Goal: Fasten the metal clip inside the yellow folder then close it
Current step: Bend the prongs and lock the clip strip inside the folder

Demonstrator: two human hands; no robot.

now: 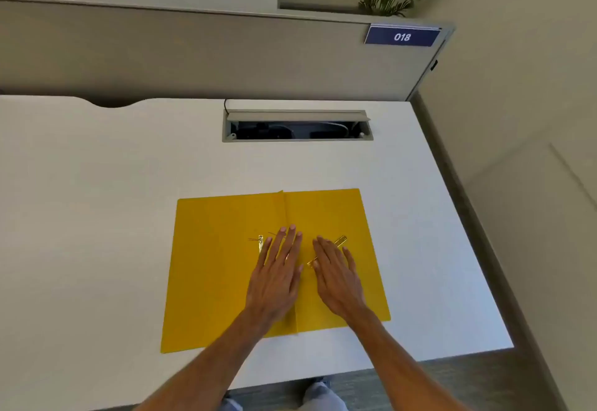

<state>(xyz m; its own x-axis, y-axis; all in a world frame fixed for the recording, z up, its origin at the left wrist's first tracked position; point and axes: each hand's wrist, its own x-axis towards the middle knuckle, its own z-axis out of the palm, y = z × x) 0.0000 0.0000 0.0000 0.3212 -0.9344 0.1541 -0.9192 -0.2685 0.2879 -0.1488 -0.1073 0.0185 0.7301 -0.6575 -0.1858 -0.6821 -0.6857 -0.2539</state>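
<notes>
The yellow folder (213, 281) lies open and flat on the white desk (113, 200), its centre crease running away from me. My left hand (276, 276) rests flat on the crease with fingers spread, partly covering the metal clip's prongs (260, 241) on the left flap. My right hand (337, 276) lies flat on the right flap over a loose gold metal bar (340, 241), whose ends stick out past my fingers. Neither hand grips anything.
A cable box (297, 126) with its lid raised is set into the desk behind the folder. A grey partition with a blue "018" sign (402, 36) stands at the back. The desk's right edge (458, 216) is close to the folder.
</notes>
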